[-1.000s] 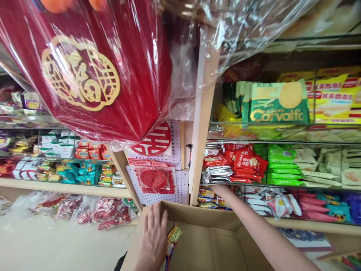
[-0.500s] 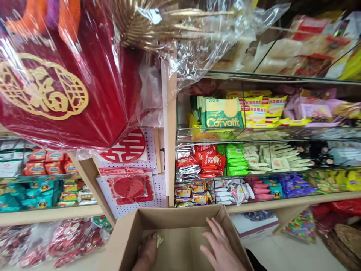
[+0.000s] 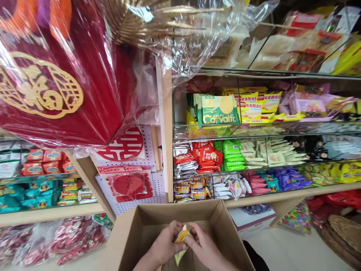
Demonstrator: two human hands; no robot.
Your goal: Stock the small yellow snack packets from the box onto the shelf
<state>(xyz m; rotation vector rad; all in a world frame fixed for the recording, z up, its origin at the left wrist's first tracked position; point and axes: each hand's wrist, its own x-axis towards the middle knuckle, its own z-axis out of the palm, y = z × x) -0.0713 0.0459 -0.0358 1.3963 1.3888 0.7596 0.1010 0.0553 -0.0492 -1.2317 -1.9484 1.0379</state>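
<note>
Both hands meet over the open cardboard box at the bottom of the view. Between them is a small yellow and orange snack packet, its pale lower end pointing down. My left hand grips the packet from the left, fingers curled. From the other side my right hand pinches it near the top. Part of the packet is hidden by the fingers. At the box's lower edge a sliver of something yellow shows under my left forearm, too little to name.
Shelves of wrapped snacks, among them a green Carvalfc pack and red packets, stand beyond the box. A plastic-wrapped red hanging decoration fills the upper left. Woven baskets lie on the floor at right.
My hands were apart inside the box, left low and right spread at the right wall. They have come together at the middle, raised, with the packet between them.
</note>
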